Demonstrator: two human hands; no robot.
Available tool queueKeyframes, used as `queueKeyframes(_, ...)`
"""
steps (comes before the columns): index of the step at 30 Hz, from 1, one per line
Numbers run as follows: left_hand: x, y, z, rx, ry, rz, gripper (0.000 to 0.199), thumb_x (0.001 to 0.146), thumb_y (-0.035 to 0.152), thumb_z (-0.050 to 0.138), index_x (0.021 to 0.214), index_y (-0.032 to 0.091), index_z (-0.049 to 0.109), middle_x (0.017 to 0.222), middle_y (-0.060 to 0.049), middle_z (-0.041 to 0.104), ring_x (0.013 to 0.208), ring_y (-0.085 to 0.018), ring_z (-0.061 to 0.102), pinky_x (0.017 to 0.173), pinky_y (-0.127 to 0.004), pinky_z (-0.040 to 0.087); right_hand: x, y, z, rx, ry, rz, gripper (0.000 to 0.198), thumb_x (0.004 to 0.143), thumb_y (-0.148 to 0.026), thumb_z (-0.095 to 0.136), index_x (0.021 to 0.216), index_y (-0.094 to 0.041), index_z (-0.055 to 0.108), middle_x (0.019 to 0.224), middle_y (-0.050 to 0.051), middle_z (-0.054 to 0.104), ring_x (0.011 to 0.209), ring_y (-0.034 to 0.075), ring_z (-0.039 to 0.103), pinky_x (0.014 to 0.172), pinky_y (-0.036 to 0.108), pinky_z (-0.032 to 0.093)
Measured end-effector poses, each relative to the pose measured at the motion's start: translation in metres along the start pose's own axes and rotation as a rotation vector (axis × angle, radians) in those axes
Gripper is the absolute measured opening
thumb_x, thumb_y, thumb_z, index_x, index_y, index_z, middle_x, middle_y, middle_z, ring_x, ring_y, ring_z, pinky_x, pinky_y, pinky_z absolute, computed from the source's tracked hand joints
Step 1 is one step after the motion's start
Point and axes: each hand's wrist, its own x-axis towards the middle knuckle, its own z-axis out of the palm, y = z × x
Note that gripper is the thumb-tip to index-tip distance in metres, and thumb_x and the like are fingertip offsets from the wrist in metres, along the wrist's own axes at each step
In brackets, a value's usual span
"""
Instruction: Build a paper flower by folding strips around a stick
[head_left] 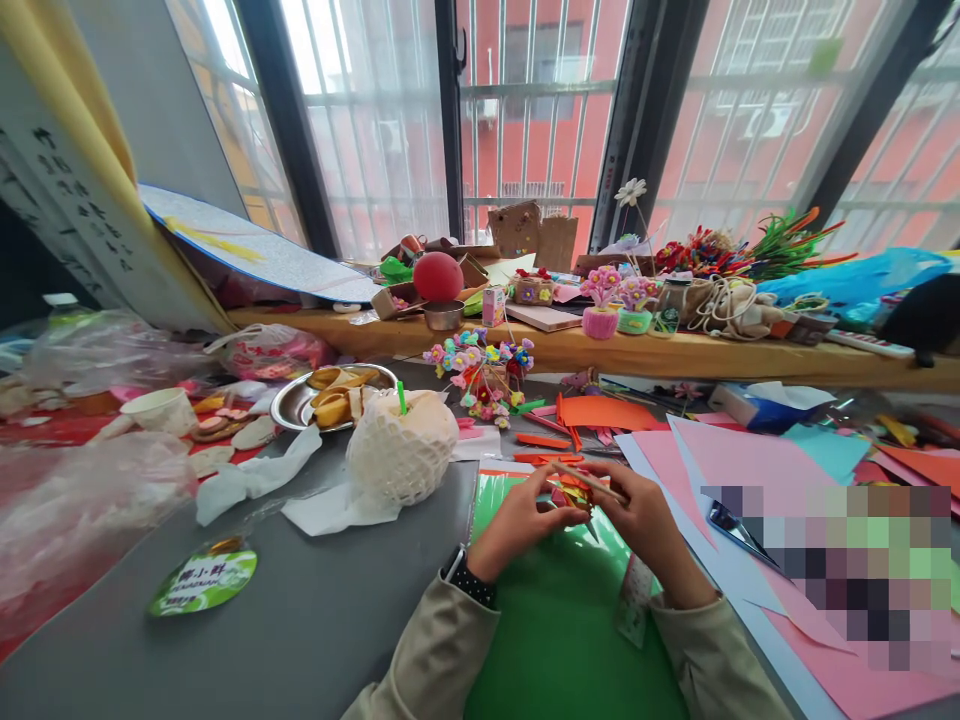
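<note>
Above a green mat [555, 640], both my hands meet around a small red and yellow piece [574, 494], which looks like folded paper. My left hand [516, 522] pinches it between thumb and fingers. In the fingers of my right hand [637, 512] is a thin wooden stick [591, 482], lying slantwise over the piece. A pointed metal tip [592, 530] pokes out beneath; its tool is hidden by the fingers. Under my right wrist lies a clear ruler [635, 600]. Orange paper strips [544, 441] are just beyond my hands.
Left stand a netted coconut [403, 445] with a green straw and a metal bowl [281, 400] of peels. Pink paper sheets [742, 450] and a phone [739, 530] with a blurred screen lie right. Craft flowers [487, 370] and a cluttered wooden ledge [540, 348] are behind.
</note>
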Motion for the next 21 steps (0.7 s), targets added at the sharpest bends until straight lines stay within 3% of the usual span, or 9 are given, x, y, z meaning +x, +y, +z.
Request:
queueKeyframes(4,0.003,-0.005,0.002,-0.111,0.087,-0.008,0.07,0.058,0.036,0.065,0.119,0.023,0.033,0.105,-0.009,0.052,0.065,-0.014,0.059,0.059,-0.026,0.047,0.001,0.001,-0.003,0.099,0.01,0.065,0.029,0.075,-0.028,0.044,0.095,-0.015,0.059,0.094,0.008,0.064,0.084,0.021,0.059,0.071,0.03,0.046)
queueKeyframes(7,0.002,-0.004,0.002,-0.15,0.144,0.089,0.064,0.062,0.035,0.063,0.119,0.028,0.034,0.113,-0.007,0.048,0.067,-0.012,0.06,0.062,-0.025,0.048,0.001,0.004,-0.002,0.133,0.006,0.087,0.031,0.075,-0.03,0.044,0.096,-0.015,0.059,0.098,0.009,0.063,0.089,0.022,0.057,0.074,0.032,0.046)
queueKeyframes(12,-0.001,0.002,0.005,-0.17,0.113,0.209,0.067,0.057,0.029,0.068,0.116,0.027,0.038,0.121,-0.009,0.039,0.073,-0.013,0.059,0.063,-0.026,0.05,0.001,0.009,-0.001,0.182,0.056,0.124,0.033,0.076,-0.034,0.042,0.098,-0.015,0.058,0.1,0.009,0.062,0.092,0.023,0.056,0.076,0.034,0.045)
queueKeyframes(21,-0.003,0.003,0.005,-0.126,0.137,0.183,0.055,0.06,0.03,0.065,0.109,0.022,0.041,0.089,-0.004,0.058,0.074,-0.016,0.061,0.068,-0.03,0.051,0.002,0.008,-0.001,0.235,0.003,0.005,0.032,0.079,-0.029,0.039,0.102,-0.018,0.059,0.105,0.007,0.058,0.097,0.02,0.053,0.082,0.032,0.042)
